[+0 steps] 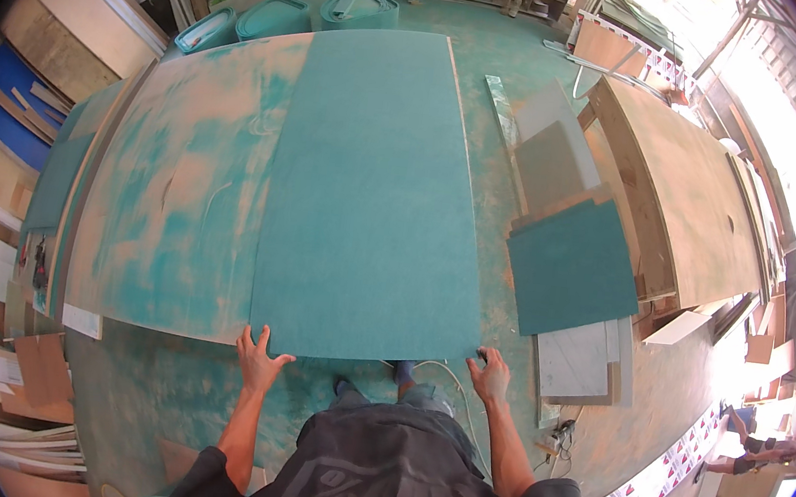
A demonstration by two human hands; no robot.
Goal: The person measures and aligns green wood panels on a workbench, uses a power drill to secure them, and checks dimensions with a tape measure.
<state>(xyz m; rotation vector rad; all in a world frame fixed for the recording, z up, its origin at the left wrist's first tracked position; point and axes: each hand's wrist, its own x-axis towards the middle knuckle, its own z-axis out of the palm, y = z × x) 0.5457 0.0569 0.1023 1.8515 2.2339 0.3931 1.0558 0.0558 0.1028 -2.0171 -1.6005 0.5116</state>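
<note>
A long teal sheet [374,197] lies lengthwise in front of me on a wide worktable, its near edge just beyond my body. At its near left corner is my left hand [260,360], open, fingertips against the edge and thumb spread to the right. My right hand [492,377] is by the near right corner, its fingers loosely curled and the thumb apart from them; whether it touches the sheet is hard to tell. Left of the sheet, a pale tan board [179,184] smeared with teal dust shares the tabletop. Their long edges run side by side.
Teal tubs [361,11] stand beyond the far edge. To the right are a square teal panel [574,269], grey offcuts [582,358] and a wooden table [690,184]. Boards [70,25] line the left side. A cable [465,394] lies near my feet. Another person [758,452] is at far right.
</note>
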